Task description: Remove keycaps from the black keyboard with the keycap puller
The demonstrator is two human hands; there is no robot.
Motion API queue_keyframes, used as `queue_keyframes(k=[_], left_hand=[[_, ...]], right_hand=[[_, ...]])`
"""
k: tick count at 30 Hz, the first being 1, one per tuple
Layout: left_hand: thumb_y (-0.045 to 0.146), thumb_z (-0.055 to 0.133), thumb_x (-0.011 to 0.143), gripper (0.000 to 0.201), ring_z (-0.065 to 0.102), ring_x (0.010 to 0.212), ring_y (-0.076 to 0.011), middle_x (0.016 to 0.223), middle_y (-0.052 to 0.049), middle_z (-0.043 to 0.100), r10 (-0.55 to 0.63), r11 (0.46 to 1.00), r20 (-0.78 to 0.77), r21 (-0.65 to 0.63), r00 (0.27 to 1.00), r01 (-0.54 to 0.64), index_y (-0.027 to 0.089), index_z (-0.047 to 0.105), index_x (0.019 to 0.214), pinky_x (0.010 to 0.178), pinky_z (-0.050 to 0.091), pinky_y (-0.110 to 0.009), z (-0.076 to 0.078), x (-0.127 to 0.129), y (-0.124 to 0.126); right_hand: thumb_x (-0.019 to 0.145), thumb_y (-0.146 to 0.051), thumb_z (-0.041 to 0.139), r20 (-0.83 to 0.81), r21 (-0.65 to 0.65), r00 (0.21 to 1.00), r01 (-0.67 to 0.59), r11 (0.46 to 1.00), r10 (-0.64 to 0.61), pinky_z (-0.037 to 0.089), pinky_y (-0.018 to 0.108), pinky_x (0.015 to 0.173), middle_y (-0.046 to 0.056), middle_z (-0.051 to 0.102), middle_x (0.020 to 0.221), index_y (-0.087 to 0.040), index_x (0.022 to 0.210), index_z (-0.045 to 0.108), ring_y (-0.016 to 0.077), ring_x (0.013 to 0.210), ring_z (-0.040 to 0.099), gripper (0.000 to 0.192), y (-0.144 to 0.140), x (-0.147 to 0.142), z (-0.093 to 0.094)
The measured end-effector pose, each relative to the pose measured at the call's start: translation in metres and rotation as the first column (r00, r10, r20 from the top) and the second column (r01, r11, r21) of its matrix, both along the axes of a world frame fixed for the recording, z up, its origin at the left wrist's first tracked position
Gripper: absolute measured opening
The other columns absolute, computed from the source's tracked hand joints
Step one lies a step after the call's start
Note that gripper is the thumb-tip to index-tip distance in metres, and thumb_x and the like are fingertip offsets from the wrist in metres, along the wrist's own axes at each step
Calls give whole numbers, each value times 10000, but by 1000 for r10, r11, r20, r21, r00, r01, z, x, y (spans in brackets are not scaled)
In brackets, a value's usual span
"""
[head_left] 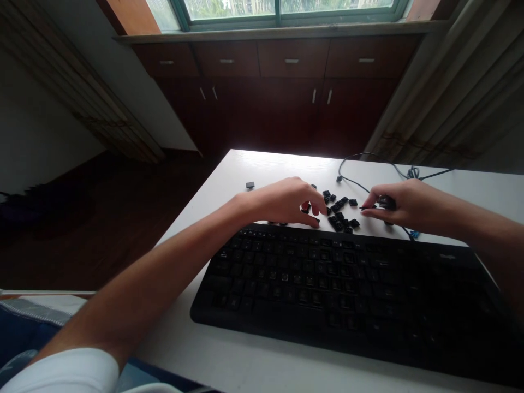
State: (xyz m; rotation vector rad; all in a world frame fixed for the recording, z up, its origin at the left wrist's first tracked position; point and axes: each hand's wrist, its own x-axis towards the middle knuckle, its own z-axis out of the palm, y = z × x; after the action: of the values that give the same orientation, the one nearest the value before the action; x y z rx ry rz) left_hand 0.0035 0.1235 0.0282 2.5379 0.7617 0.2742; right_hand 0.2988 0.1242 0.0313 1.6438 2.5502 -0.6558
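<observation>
1. The keyboard [347, 289] lies flat on the white worktop [278, 164], its long axis running left to right, tilted slightly down toward the right.
2. Loose keycaps [341, 213] lie scattered just behind it, between the two hands.
3. The left hand [286, 201] curls palm-down, fingertips touching the keycaps.
4. The right hand [403, 204] pinches a small dark piece [386, 202], fingers pointing left.
5. A cable [368, 164] trails behind.
</observation>
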Motion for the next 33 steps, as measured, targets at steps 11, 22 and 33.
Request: queue_keyframes(k=[11,22,33], left_hand=[[357,800,841,312,677,990,-174,1143,-7,742,50,998,-95,33,994,-47,260,759,1135,778,485,-246,15,-26,9],[249,737,886,163,659,804,-146,971,-21,743,33,997,-141,75,990,-22,259,803,1035,707,454,-238,12,-20,7],[271,729,892,172,666,819,-152,1011,-18,749,39,995,-160,96,986,-24,251,788,1053,731,450,-245,11,-19,8]], right_hand=[[818,-528,733,-94,123,990,-96,988,108,519,399,798,67,756,1082,-262,1089,747,268,920,686,380,7,2,-8],[807,-582,713,-89,-76,996,-20,997,13,536,386,727,26,744,1001,-311,1068,742,234,823,677,378,4,1,-3],[850,-475,663,-84,-114,992,-98,989,89,549,414,859,45,747,1094,-294,1143,740,263,965,692,353,4,2,-3]])
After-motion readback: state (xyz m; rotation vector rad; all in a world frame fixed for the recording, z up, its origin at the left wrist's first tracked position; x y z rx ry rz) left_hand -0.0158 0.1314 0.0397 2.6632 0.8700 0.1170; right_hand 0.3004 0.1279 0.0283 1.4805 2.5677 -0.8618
